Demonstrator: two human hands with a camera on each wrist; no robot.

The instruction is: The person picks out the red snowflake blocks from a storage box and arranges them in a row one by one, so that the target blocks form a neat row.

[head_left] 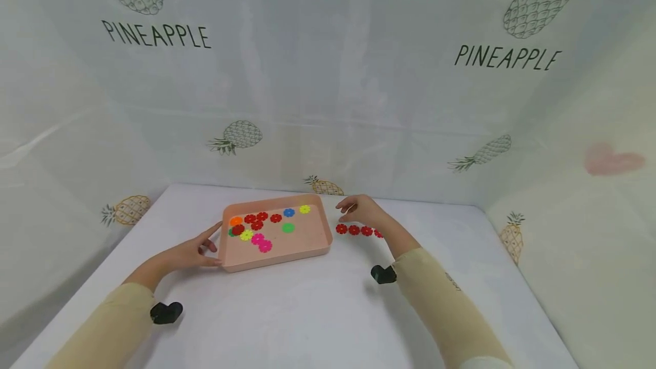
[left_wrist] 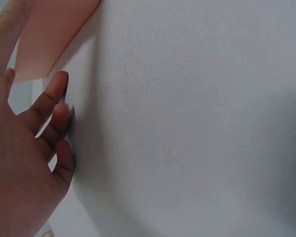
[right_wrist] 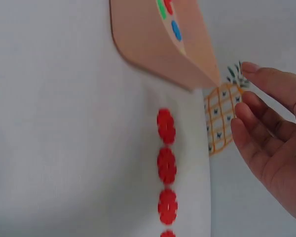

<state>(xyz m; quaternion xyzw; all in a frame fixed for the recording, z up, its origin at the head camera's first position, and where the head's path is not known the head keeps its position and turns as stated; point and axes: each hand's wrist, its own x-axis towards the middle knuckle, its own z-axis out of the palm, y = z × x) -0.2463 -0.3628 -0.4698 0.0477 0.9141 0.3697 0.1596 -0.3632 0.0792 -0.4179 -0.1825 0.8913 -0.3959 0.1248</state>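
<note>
Hovering near red discs (head_left: 354, 230), right hand (head_left: 361, 210) fingers apart, left hand (head_left: 191, 251) spread against tray (head_left: 307, 242)

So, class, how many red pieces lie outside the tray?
4 visible, in a row running rightward from the tray: first piece nearest it, then second piece, third piece, and fourth piece, partly covered by the right wrist. More may be hidden behind it.

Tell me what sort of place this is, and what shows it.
Probably a tabletop activity corner: a white table, a pineapple-printed sheet behind it, and a pink tray of colourful flower-shaped pieces.
</note>
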